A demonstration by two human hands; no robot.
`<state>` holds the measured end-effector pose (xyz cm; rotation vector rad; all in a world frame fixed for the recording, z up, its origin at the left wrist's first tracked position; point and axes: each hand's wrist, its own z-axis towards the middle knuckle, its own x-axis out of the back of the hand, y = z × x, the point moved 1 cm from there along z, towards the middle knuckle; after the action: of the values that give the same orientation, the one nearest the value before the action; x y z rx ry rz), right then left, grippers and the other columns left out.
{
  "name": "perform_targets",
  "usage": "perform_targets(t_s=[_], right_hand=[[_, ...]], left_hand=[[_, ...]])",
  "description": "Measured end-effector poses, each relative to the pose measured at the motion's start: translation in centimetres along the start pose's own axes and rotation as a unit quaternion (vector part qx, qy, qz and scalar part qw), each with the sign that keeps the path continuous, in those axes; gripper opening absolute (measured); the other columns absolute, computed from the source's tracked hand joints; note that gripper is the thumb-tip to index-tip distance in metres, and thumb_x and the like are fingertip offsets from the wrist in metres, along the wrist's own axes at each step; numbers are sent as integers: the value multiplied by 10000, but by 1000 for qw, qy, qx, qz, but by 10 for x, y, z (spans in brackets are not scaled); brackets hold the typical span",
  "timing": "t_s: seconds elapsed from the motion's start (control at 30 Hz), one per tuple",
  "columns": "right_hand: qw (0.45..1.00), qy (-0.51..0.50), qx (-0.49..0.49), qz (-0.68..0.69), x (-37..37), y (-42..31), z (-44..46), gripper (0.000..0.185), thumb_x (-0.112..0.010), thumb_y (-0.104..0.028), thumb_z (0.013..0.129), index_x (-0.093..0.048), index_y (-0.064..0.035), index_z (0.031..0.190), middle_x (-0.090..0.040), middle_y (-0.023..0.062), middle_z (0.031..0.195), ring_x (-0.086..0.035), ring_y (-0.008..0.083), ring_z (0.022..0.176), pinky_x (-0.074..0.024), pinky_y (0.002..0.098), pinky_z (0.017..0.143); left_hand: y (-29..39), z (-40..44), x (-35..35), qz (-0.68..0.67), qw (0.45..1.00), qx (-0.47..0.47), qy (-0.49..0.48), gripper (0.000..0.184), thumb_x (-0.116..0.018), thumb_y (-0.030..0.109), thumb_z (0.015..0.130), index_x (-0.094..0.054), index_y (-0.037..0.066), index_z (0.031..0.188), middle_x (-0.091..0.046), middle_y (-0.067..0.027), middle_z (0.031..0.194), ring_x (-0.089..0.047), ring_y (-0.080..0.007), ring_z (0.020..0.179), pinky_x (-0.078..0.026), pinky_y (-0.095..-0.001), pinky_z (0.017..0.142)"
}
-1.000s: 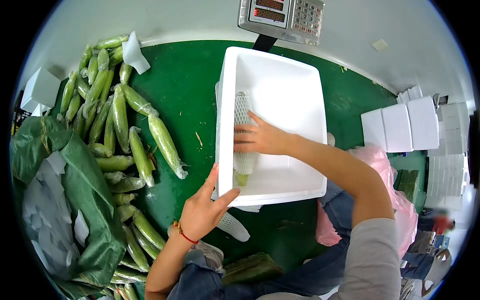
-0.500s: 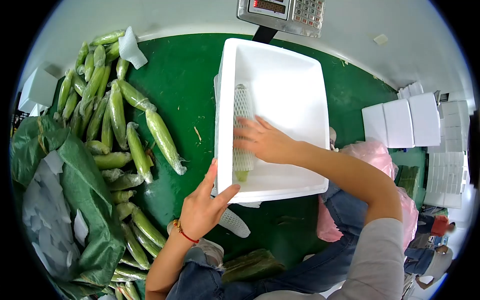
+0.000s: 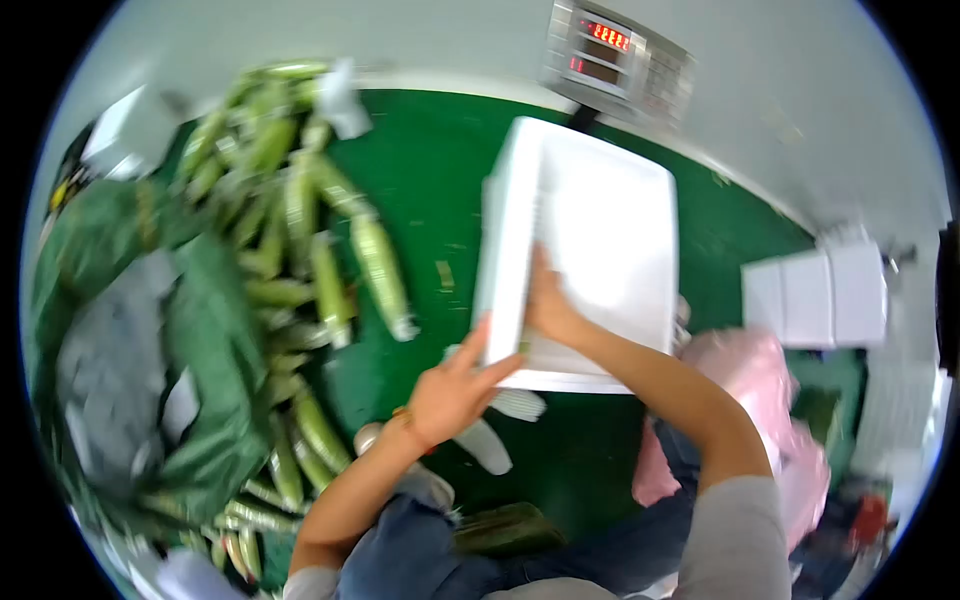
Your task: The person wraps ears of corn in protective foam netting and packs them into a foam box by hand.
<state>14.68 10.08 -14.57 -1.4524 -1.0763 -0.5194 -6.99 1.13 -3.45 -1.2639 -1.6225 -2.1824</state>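
Observation:
A white foam box (image 3: 625, 250) sits in front of me, its left wall leaning more steeply in view. My left hand (image 3: 450, 395) grips its near left corner, thumb on the front side and fingers along the left wall. My right hand (image 3: 550, 305) reaches inside, close against the inner left wall; the rim hides its fingers. Only a small green end of a corn cob (image 3: 526, 345) shows below that hand; the rest is hidden. White foam net sleeves (image 3: 485, 445) lie under the box's near left corner.
Several film-wrapped corn cobs (image 3: 380, 265) are heaped on the green surface at left, beside a green sack (image 3: 210, 350) holding grey-white sheets. A scale display (image 3: 605, 60) stands behind the box. Stacked white boxes (image 3: 810, 300) and pink plastic bags (image 3: 740, 375) are at right.
My view has turned, shifting the scene rightward. The box appears more tilted, showing more of its left wall. My right hand has moved closer to that wall, and its fingers have become hidden.

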Motion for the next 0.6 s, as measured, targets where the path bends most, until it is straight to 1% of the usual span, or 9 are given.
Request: perform_targets(t_s=[0.07,0.1,0.13,0.17,0.23,0.33,0.47,0.5,0.6], right_hand=[[996,-8,41,76,21,-6,6,992,-704,-228,770,-44,79,1444,-164,333,1469,-192,426,1376,-160,456,1144],[984,6,170,-62,26,8,12,944,-717,-235,759,-137,69,1438,-232,321,1449,-228,427,1359,-180,448,1141],[986,-54,60,147,71,-37,-5,871,-718,-248,764,-230,31,1429,-322,287,1415,-282,409,1339,-242,458,1113],[997,-40,61,32,87,-30,-19,748,-702,-236,787,-337,-16,1402,-385,261,1380,-356,401,1298,-311,454,1068],[993,59,85,-56,123,-63,-46,542,-665,-178,828,-471,-38,1315,-457,212,1323,-417,399,1241,-343,434,1033],[993,81,43,78,160,-121,-95,333,-591,-96,862,-552,-13,1182,-530,145,1232,-544,286,1072,-452,349,874],[984,64,166,9,154,-157,-142,219,-588,-71,845,-601,-5,1054,-606,163,1051,-585,319,968,-469,368,831],[979,49,198,2,150,-168,-149,200,-591,-63,838,-610,-4,1027,-617,166,1017,-590,327,946,-473,373,821],[953,27,303,4,126,-210,-158,155,-618,-38,806,-632,-3,957,-636,163,934,-606,335,873,-491,386,772]], left_hand=[[-6,-10,0,57,998,-1,-41,715,-713,146,747,-420,330,1373,-284,-184,1479,-641,-318,959,-568,-363,646],[-9,-20,0,50,998,-29,-19,804,-720,163,744,-324,304,1429,-274,-197,1480,-629,-328,992,-568,-366,674],[-10,-31,6,55,995,-73,47,844,-735,166,730,-294,235,1446,-271,-211,1478,-583,-348,1082,-552,-375,767],[-13,-47,14,43,996,-59,53,857,-759,178,702,-315,188,1435,-293,-213,1466,-497,-350,1201,-482,-403,917],[-32,-100,38,109,987,26,112,857,-780,194,671,-350,149,1412,-330,-212,1443,-431,-362,1261,-404,-437,1003],[-74,-203,85,281,913,234,180,918,-835,258,578,-398,167,1381,-353,-220,1417,-365,-408,1297,-309,-548,1050],[-120,-318,135,390,782,460,157,1104,-816,383,620,-168,187,1492,-312,-181,1458,-241,-335,1386,-166,-545,1116],[-130,-336,143,386,777,477,140,913,-775,340,688,-280,172,1437,-487,-154,1333,-458,-302,1251,-264,-542,1069],[-168,-365,156,286,751,572,163,497,-697,205,736,-510,184,1196,-638,-84,992,-631,-311,875,-462,-478,818]])
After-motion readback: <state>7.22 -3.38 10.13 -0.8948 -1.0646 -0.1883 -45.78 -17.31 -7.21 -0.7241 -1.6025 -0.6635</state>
